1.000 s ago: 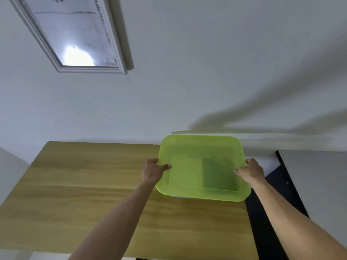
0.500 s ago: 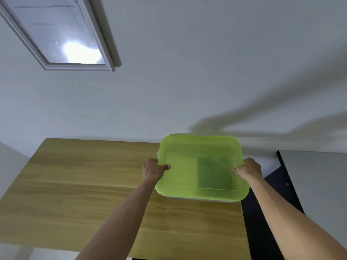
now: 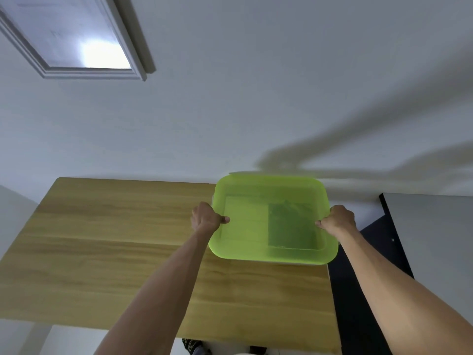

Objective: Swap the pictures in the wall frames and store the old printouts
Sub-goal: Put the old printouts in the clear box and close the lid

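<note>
A translucent green lid (image 3: 245, 190) covers a storage box at the far right corner of the wooden table (image 3: 115, 239). Through the lid a dark rectangular printout (image 3: 291, 226) shows inside, on the right half. My left hand (image 3: 204, 219) grips the lid's left edge, thumb on top. My right hand (image 3: 337, 220) grips the right edge the same way. A white wall frame (image 3: 94, 73) with a pale picture and a bright glare spot hangs at the upper left.
The table stands against a white wall (image 3: 256, 98). A dark gap (image 3: 358, 290) separates it from a grey surface with a black edge (image 3: 435, 239) on the right. Shoes (image 3: 194, 348) show below the table's near edge.
The lid has come down level onto the box, with both hands still on its sides. The view has tilted slightly, shifting the wall frame left and up.
</note>
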The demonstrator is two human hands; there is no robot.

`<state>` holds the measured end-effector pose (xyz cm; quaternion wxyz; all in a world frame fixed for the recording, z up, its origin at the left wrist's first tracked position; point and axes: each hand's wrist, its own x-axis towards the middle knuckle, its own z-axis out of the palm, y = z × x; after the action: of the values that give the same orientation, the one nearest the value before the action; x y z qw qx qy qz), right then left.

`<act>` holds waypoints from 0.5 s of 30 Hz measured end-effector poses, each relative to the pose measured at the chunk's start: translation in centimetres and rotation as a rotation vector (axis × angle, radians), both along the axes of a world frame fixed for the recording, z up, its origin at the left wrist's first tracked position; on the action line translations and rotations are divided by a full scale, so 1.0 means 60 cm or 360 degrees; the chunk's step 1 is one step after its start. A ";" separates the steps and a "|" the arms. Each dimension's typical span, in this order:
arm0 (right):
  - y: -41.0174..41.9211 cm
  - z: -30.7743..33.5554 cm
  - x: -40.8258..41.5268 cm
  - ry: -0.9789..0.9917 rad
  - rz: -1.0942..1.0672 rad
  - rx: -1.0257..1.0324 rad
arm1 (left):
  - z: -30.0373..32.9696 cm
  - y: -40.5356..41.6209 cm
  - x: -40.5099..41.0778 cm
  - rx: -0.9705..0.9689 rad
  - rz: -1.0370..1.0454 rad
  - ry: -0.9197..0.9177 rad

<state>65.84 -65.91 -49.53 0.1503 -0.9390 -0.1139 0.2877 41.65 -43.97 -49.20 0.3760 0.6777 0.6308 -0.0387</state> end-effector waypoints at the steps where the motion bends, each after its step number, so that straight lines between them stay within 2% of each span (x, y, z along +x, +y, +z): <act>1: -0.001 -0.002 0.000 -0.0009 0.0013 -0.0008 | -0.002 0.001 -0.001 0.0004 -0.0027 0.0013; 7: -0.007 -0.025 0.010 -0.0073 0.0141 -0.0055 | -0.009 0.004 -0.002 0.0088 -0.0140 0.0039; 12: 0.002 -0.038 0.015 -0.0054 0.0111 -0.0061 | -0.011 0.006 0.004 0.0089 -0.0196 0.0058; 15: 0.010 -0.026 -0.002 -0.0105 0.0322 -0.0165 | -0.021 0.003 0.021 0.0145 -0.0406 0.0104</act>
<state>65.69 -65.29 -51.11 0.0677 -0.9382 -0.1981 0.2757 42.89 -43.78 -50.47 0.3163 0.7671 0.5525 -0.0797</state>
